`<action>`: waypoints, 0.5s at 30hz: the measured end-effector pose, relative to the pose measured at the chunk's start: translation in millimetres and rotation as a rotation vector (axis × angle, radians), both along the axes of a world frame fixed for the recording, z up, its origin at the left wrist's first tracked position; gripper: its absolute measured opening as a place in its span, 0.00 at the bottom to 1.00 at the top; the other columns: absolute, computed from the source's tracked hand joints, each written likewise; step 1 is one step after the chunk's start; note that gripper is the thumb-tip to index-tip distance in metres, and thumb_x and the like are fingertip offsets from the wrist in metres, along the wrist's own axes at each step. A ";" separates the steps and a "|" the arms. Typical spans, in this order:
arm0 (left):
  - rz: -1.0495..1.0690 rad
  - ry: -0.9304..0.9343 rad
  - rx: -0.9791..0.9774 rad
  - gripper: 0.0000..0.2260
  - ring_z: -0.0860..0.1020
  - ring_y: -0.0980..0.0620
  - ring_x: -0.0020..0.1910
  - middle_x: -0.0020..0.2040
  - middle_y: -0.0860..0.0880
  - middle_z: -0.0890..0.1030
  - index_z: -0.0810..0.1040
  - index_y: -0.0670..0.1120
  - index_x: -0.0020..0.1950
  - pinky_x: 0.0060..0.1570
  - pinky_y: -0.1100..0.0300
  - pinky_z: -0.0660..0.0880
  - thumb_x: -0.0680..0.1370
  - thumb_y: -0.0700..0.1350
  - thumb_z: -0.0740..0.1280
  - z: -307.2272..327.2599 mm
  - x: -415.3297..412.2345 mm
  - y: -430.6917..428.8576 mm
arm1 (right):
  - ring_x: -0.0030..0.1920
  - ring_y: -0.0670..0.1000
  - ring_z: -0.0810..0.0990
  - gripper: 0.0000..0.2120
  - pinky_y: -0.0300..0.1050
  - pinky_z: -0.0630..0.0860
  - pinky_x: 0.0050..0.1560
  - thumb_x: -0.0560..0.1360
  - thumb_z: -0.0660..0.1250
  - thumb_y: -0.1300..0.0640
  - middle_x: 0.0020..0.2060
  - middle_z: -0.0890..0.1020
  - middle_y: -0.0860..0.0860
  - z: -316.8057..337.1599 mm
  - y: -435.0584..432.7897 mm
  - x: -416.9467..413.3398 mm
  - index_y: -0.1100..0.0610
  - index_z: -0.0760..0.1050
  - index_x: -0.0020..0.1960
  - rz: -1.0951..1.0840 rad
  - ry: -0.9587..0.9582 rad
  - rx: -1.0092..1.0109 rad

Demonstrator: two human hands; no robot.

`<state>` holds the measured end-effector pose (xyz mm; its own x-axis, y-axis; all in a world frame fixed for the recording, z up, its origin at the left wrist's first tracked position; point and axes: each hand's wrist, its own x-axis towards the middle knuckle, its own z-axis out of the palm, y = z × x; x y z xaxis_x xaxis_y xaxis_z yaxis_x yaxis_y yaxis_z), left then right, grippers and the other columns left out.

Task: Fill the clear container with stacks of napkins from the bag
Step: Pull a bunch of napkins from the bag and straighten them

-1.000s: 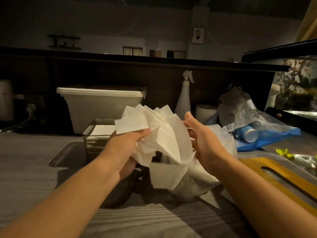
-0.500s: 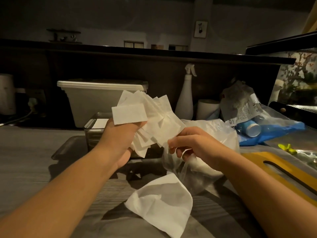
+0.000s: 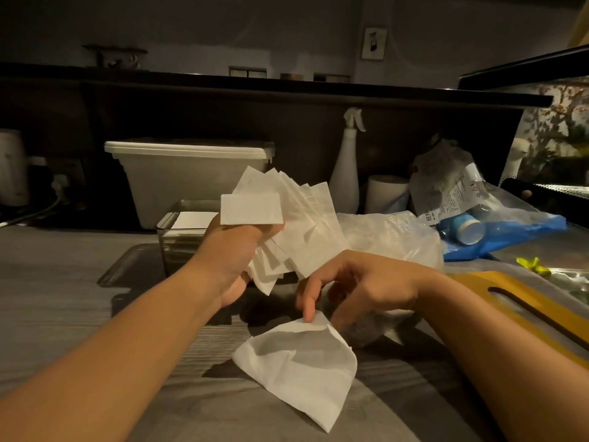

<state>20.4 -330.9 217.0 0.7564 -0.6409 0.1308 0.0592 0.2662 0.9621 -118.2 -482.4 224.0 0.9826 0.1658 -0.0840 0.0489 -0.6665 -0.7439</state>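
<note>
My left hand (image 3: 234, 250) grips a fanned-out bunch of white napkins (image 3: 296, 224) in the air, above the counter. Behind that hand stands the clear container (image 3: 178, 232), with white napkins lying flat inside it. A single loose napkin (image 3: 299, 365) lies crumpled on the counter in front. My right hand (image 3: 357, 288) reaches down to it, with the index fingertip and thumb pinching its top edge. The clear plastic bag (image 3: 392, 234) sits just behind my right hand.
A lidded white tub (image 3: 191, 173) stands behind the container. A white spray bottle (image 3: 345, 173), a paper roll (image 3: 385, 193) and a blue-and-clear bag of items (image 3: 497, 224) crowd the right rear. A yellow board (image 3: 535, 304) lies at right. A glass display case (image 3: 554, 135) rises far right.
One napkin fell out of the bunch onto the counter. My right hand left the bag and came down onto the fallen napkin. My left hand kept the bunch raised.
</note>
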 end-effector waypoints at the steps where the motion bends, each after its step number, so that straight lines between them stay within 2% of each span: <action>1: -0.004 -0.004 0.001 0.13 0.80 0.45 0.56 0.54 0.47 0.83 0.79 0.54 0.56 0.58 0.42 0.77 0.75 0.40 0.72 -0.2 -0.2 0.0 | 0.56 0.53 0.81 0.14 0.46 0.79 0.60 0.72 0.70 0.69 0.55 0.83 0.51 -1.4 0.5 0.3 0.52 0.83 0.50 -0.001 -0.007 0.004; 5: -0.005 -0.019 0.020 0.16 0.80 0.45 0.57 0.56 0.47 0.83 0.78 0.53 0.60 0.59 0.42 0.77 0.75 0.40 0.73 -1.1 -2.9 -0.3 | 0.57 0.53 0.81 0.08 0.53 0.75 0.67 0.73 0.73 0.65 0.53 0.85 0.52 -5.6 1.4 2.9 0.52 0.84 0.46 -0.031 -0.048 0.001; 9: 0.003 -0.019 0.028 0.14 0.79 0.45 0.55 0.54 0.47 0.82 0.78 0.54 0.58 0.53 0.48 0.78 0.76 0.40 0.72 -1.6 -2.9 -0.9 | 0.55 0.55 0.83 0.09 0.45 0.79 0.57 0.72 0.73 0.67 0.52 0.85 0.55 -2.9 -1.8 2.9 0.53 0.83 0.44 -0.037 -0.089 0.073; 12: 0.001 -0.007 0.030 0.15 0.80 0.44 0.56 0.54 0.47 0.83 0.79 0.54 0.58 0.55 0.47 0.78 0.75 0.41 0.73 -0.5 -3.8 0.7 | 0.52 0.59 0.83 0.04 0.48 0.80 0.53 0.72 0.73 0.64 0.51 0.84 0.59 -0.3 -5.9 2.3 0.58 0.82 0.46 -0.068 -0.155 0.213; 13: 0.001 -0.006 0.034 0.15 0.80 0.44 0.56 0.53 0.47 0.84 0.79 0.53 0.58 0.55 0.47 0.78 0.75 0.41 0.73 1.5 -4.4 1.7 | 0.51 0.58 0.83 0.03 0.47 0.79 0.53 0.72 0.72 0.63 0.49 0.84 0.58 1.2 -6.6 2.1 0.60 0.81 0.46 -0.100 -0.206 0.270; 15: -0.007 -0.044 0.059 0.10 0.80 0.47 0.52 0.51 0.48 0.83 0.80 0.54 0.55 0.46 0.52 0.77 0.76 0.43 0.72 3.6 -6.1 4.1 | 0.48 0.53 0.83 0.02 0.43 0.79 0.49 0.72 0.72 0.61 0.46 0.84 0.55 5.3 -3.9 0.3 0.59 0.81 0.45 -0.185 -0.317 0.410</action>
<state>14.3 -326.8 220.5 0.7463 -0.6535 0.1261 0.0178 0.2091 0.9777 -117.9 -486.3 229.3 0.9650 -0.0553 0.2564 0.2226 -0.3444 -0.9121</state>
